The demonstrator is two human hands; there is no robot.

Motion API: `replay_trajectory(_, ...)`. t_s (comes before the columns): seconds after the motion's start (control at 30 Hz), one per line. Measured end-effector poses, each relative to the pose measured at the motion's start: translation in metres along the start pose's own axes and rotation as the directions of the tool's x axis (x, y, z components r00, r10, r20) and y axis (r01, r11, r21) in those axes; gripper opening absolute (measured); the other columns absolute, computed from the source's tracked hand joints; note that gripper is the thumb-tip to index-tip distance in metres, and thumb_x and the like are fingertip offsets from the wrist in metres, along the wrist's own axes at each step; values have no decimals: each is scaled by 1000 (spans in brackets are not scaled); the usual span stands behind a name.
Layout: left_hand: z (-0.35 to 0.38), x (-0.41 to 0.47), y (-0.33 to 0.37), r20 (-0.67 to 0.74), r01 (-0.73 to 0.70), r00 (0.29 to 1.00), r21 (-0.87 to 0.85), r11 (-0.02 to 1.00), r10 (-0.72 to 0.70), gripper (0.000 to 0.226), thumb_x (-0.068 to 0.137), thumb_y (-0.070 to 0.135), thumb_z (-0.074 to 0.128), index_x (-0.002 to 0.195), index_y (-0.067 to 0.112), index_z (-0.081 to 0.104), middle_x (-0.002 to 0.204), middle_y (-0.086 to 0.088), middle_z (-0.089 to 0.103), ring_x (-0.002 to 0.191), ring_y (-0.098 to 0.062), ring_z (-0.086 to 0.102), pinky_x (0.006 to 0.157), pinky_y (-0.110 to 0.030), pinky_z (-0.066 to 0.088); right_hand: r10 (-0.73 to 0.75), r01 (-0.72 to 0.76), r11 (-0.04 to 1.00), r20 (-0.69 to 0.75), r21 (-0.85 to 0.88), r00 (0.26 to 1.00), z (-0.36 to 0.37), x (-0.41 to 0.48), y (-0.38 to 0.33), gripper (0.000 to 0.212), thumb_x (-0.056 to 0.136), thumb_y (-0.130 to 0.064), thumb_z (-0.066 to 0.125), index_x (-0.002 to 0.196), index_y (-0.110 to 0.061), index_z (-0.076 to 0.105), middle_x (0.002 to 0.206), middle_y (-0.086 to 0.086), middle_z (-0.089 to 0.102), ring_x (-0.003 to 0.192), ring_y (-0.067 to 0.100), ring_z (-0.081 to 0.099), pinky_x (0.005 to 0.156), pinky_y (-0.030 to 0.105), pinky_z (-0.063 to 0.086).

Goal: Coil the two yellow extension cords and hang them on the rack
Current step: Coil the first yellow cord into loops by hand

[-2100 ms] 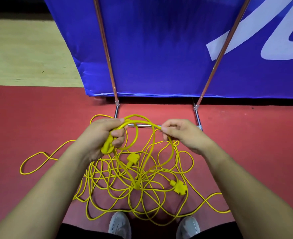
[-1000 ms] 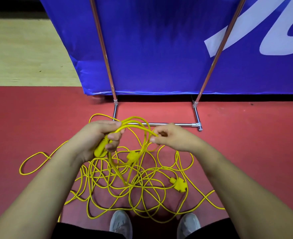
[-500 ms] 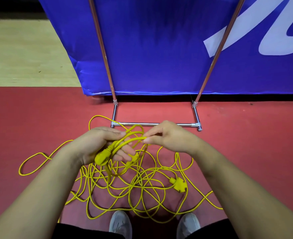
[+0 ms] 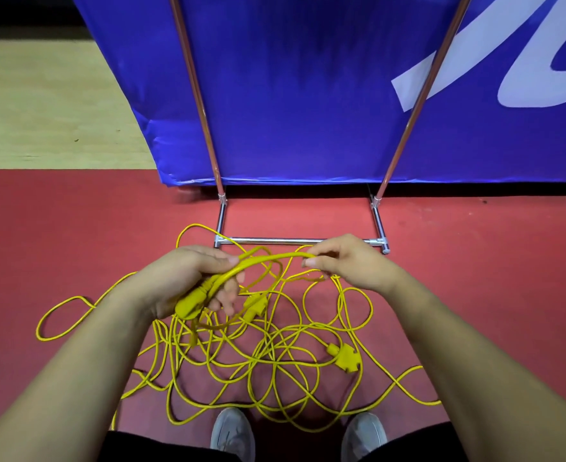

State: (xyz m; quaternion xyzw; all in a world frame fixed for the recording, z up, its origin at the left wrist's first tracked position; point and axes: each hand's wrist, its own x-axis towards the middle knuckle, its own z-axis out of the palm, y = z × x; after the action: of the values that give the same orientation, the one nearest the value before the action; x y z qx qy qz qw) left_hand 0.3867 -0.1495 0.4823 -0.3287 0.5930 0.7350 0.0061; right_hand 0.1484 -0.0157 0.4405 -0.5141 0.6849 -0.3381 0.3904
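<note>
Two yellow extension cords (image 4: 275,358) lie tangled in loose loops on the red floor in front of my feet. My left hand (image 4: 181,281) holds a yellow plug end (image 4: 191,303) and a few cord loops against its palm, thumb on top. My right hand (image 4: 344,261) pinches the same cord a little to the right, so a short stretch arches between the hands. A yellow socket block (image 4: 344,356) rests on the floor at the right of the tangle; another plug (image 4: 255,306) lies under my left hand. The metal rack (image 4: 299,241) stands just beyond my hands.
The rack's two slanted poles (image 4: 198,105) rise in front of a blue banner (image 4: 308,88). Its base bar lies on the red floor right behind the hands. A cord loop (image 4: 61,318) trails out to the left. My grey shoes (image 4: 231,435) stand at the bottom edge. Wooden floor (image 4: 41,105) lies far left.
My right hand has slid right along the cord, away from the left hand. My left hand has tilted lower with the plug and the gathered loops.
</note>
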Motion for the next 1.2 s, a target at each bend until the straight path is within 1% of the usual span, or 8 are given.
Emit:
replay_trajectory(0.23, -3, 1, -8, 136, -18, 991, -4, 1000, 18, 47, 75, 39, 71, 87, -6, 61, 50, -6, 40, 33, -16, 40, 38, -18, 33, -174, 168, 978, -45, -125, 984, 17, 6, -38, 13, 91, -23, 65, 89, -13, 73, 71, 8, 64, 62, 4, 46, 61, 29, 41)
replay_trajectory(0.33, -1, 0, -3, 91, -110, 989, -113, 987, 121, 32, 91, 31, 52, 81, 0, 54, 48, 4, 30, 32, -9, 30, 37, -20, 19, -180, 165, 977, -106, -138, 978, 11, 8, -32, 15, 90, -28, 67, 82, -16, 71, 60, -4, 56, 55, 3, 44, 56, 23, 37)
replay_trajectory(0.53, -5, 0, 9, -92, -237, 971, -406, 883, 219, 26, 92, 28, 44, 75, 9, 50, 43, 9, 27, 33, -8, 29, 44, -25, 18, 3, -44, 986, -246, -160, 969, 4, 20, 34, 14, 90, -15, 64, 78, -14, 56, 62, -5, 46, 57, 10, 41, 59, 28, 33)
replay_trajectory(0.67, -7, -3, 14, -191, -299, 954, -503, 811, 233, 27, 83, 36, 54, 67, 14, 54, 42, 7, 34, 42, -13, 48, 42, -20, 44, 126, -148, 984, -203, -95, 971, 13, 21, 58, 26, 93, -18, 61, 74, -11, 46, 63, 0, 38, 57, 13, 31, 53, 28, 27)
replay_trajectory(0.87, -10, 2, 16, -242, -425, 904, -593, 684, 352, 28, 96, 36, 36, 78, 17, 45, 43, 11, 33, 29, -1, 30, 36, -16, 24, 178, -198, 977, -211, -78, 961, 27, 24, 63, 34, 94, -30, 60, 69, -7, 54, 59, -1, 42, 50, 10, 33, 45, 19, 27)
replay_trajectory(0.97, -23, 0, 20, -287, -493, 867, -612, 619, 407, 30, 98, 38, 32, 79, 18, 44, 42, 9, 33, 30, -2, 30, 37, -16, 28, 201, -167, 973, -233, 158, 951, 30, 19, 66, 30, 94, -26, 62, 71, -7, 58, 57, -3, 50, 47, 2, 40, 48, 18, 29)
replay_trajectory(1.1, -30, 0, 17, -370, -513, 856, -526, 678, 360, 30, 98, 38, 34, 81, 16, 46, 46, 11, 33, 35, -5, 32, 41, -17, 29, 334, -230, 841, -134, 490, 933, 40, 19, 70, 19, 97, -23, 56, 81, -15, 51, 58, 4, 45, 47, 16, 54, 48, 22, 40)
replay_trajectory(1.2, -26, 3, 13, -396, -466, 869, -458, 757, 295, 30, 95, 34, 42, 90, 7, 54, 52, 6, 34, 41, -11, 35, 44, -19, 31, 366, -295, 923, -320, 248, 874, 44, 29, 66, 18, 95, -22, 59, 81, -17, 48, 55, -1, 41, 40, 9, 36, 40, 20, 27)
